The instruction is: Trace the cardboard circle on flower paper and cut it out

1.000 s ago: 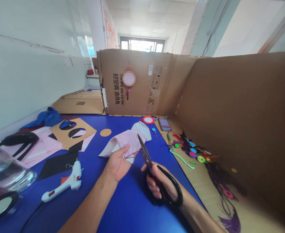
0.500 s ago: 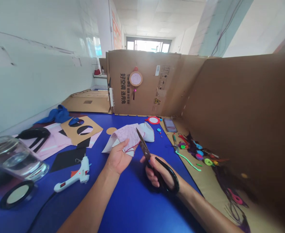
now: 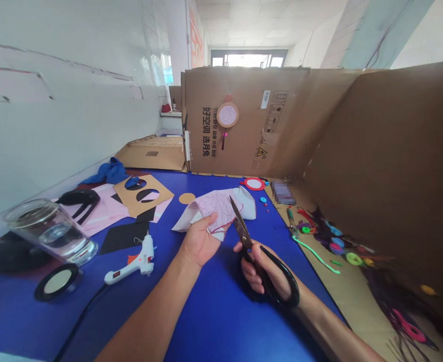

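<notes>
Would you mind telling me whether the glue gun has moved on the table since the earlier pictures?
No. The glue gun lies beside the same black sheet; only the camera turned.

small rectangular object on the blue worktop [image 3: 214, 322] pixelated beyond telling [image 3: 283, 192], black scissor handles [image 3: 282, 286] partly hidden inside the right hand's grip [image 3: 261, 269], dark tassels [image 3: 406, 311] blurred and cut off at lower right, black cable [image 3: 79, 322] leaving the bottom edge

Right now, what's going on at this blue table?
A person is cutting a piece of pale fabric with a pink pattern. The left hand holds it up just above the blue table, while the right hand grips black-handled scissors whose blades meet the cloth's edge. A white glue gun, a glass jar and cut cardboard lie to the left.
</notes>
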